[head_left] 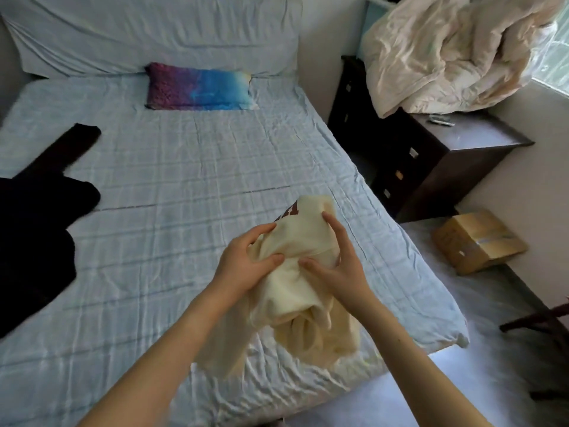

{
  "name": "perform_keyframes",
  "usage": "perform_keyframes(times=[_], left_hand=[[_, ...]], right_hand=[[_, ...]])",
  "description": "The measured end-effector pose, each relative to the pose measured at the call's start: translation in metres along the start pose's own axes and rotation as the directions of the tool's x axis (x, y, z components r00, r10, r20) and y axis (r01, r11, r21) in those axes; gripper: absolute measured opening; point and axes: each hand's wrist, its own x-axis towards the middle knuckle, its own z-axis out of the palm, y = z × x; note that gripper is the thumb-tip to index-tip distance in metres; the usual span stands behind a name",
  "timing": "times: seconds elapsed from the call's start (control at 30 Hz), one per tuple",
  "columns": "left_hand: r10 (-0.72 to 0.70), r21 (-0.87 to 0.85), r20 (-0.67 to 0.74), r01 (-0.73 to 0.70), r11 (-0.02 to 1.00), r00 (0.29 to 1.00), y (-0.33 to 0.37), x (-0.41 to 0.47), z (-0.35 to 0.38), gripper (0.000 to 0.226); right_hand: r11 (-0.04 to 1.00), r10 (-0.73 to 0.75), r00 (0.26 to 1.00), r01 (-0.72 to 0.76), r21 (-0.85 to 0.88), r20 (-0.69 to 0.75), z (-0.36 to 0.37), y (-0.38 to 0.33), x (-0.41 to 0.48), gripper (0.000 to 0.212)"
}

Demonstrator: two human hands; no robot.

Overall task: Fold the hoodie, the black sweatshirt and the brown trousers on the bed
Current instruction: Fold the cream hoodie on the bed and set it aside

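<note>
Hoodie (295, 282) is bunched in the grip of left hand (243, 263) and right hand (335, 266), near the bed (184, 167) right edge; black sweatshirt (34, 229) lies left.

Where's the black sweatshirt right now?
In the head view, the black fabric sweatshirt lies at the left edge of the light-blue sheeted bed, partly out of frame, well left of the cream fleece hoodie.
</note>
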Motion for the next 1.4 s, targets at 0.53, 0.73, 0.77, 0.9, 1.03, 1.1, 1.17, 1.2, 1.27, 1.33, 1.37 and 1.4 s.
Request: perform_keyframes(times=[0.53, 0.73, 0.77, 0.9, 1.03, 1.1, 1.17, 1.2, 1.27, 1.33, 1.37, 1.4], left_hand=[[-0.306, 0.201, -0.041, 0.308, 0.93, 0.951, -0.18, 0.118, 0.167, 0.06], [-0.334, 0.291, -0.136, 0.359, 0.887, 0.933, -0.227, 0.079, 0.229, 0.059], [-0.333, 0.3, -0.144, 0.361, 0.883, 0.932, -0.225, 0.077, 0.229, 0.059], [-0.274, 0.284, -0.196, 0.322, 0.903, 0.942, -0.212, 0.082, 0.206, 0.055], [-0.219, 0.267, -0.54, 0.412, 0.871, 0.813, -0.208, 0.1, 0.162, 0.056], [-0.351, 0.134, -0.689, 0.587, 0.799, 0.634, -0.216, 0.104, 0.146, 0.066], [-0.529, -0.101, -0.747, 0.718, 0.689, 0.403, -0.222, 0.096, 0.144, 0.082], [-0.599, -0.227, -0.743, 0.732, 0.643, 0.297, -0.225, 0.088, 0.148, 0.089], [-0.727, -0.49, -0.671, 0.648, 0.582, 0.145, -0.233, 0.065, 0.168, 0.098], [-0.846, -0.726, -0.503, 0.445, 0.524, 0.174, -0.236, 0.042, 0.192, 0.104], [-0.87, -0.8, -0.423, 0.347, 0.489, 0.253, -0.237, 0.035, 0.203, 0.102], [-0.856, -0.821, -0.38, 0.298, 0.487, 0.35, -0.24, 0.03, 0.211, 0.097]], right_hand=[[0.964, 0.197, 0.95, -0.143, -0.224, 0.24, 0.012, 0.271, 0.113, 0.084], [0.954, 0.286, 0.881, -0.225, -0.199, 0.377, 0.008, 0.339, 0.081, 0.079], [0.963, 0.263, 0.872, -0.209, -0.171, 0.413, 0.001, 0.335, 0.083, 0.074], [0.955, 0.199, 0.903, -0.091, -0.282, 0.381, -0.033, 0.305, 0.119, 0.064], [0.967, 0.036, 0.934, 0.057, -0.25, 0.355, -0.02, 0.279, 0.202, 0.066], [0.949, -0.071, 0.853, 0.217, -0.228, 0.518, 0.017, 0.269, 0.235, 0.066], [0.914, -0.149, 0.691, 0.37, -0.169, 0.708, 0.064, 0.262, 0.252, 0.07], [0.894, -0.146, 0.586, 0.424, -0.148, 0.797, 0.088, 0.261, 0.255, 0.074], [0.846, -0.081, 0.376, 0.516, -0.135, 0.923, 0.127, 0.268, 0.258, 0.084], [0.798, 0.012, 0.233, 0.584, -0.15, 0.972, 0.151, 0.281, 0.262, 0.09], [0.778, 0.057, 0.188, 0.608, -0.161, 0.981, 0.159, 0.287, 0.265, 0.09], [0.763, 0.092, 0.151, 0.624, -0.167, 0.984, 0.164, 0.293, 0.268, 0.089]])
